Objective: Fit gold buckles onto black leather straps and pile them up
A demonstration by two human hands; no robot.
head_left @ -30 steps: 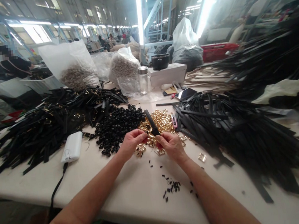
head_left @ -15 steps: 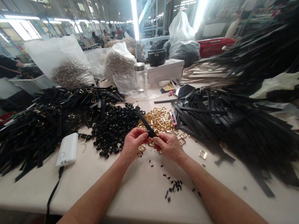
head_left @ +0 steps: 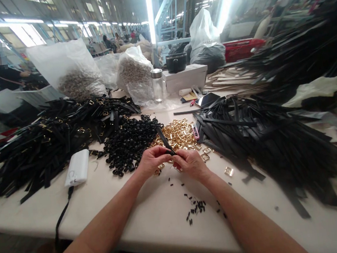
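Both hands meet over the middle of the table around a short black strap (head_left: 164, 138), whose free end points up and away from me. My left hand (head_left: 151, 160) pinches it between thumb and fingers. My right hand (head_left: 191, 162) is closed on its near end, and the fingers hide most of that end. Just beyond lies a heap of gold buckles (head_left: 179, 133). A pile of small black loops (head_left: 130, 141) sits left of it. Several tiny black pieces (head_left: 197, 206) are scattered on the table nearer to me.
Buckled black straps (head_left: 43, 149) are heaped at left, plain black straps (head_left: 248, 133) at right. A white power bank (head_left: 77, 168) with a cable lies front left. Behind stand a glass jar (head_left: 158, 88), a white box (head_left: 185, 78) and filled plastic bags (head_left: 134, 71). A person works far left.
The strap has tilted slightly and its near end has sunk further between my fingers. My left fingers have shifted a little towards the right hand. The hands remain in nearly the same place.
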